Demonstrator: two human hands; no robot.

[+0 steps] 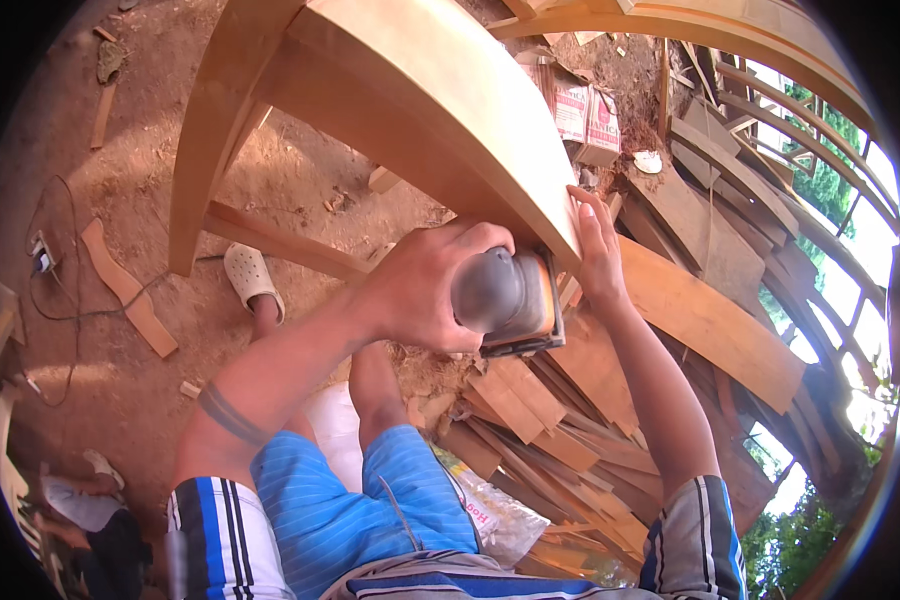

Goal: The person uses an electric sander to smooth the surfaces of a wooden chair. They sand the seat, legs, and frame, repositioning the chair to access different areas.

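My left hand [427, 289] comes in from the picture's left and is closed around the body of an electric sander [510, 296]. The sander's flat base faces the lower end of a wide curved wooden piece [435, 97]; whether it touches the wood cannot be told. On the other side of that end, my right hand [598, 244] rests with its fingers against the edge of the wood. The curved piece joins a second curved wooden leg [217, 127] at the upper left.
Wooden offcuts [525, 397] and boards [712, 322] are piled on the right. Printed cardboard boxes [589, 120] stand beyond. A black cord [82, 315] and a wavy wooden piece [129, 289] lie on the dirt floor. Another person [94, 510] is at the lower left.
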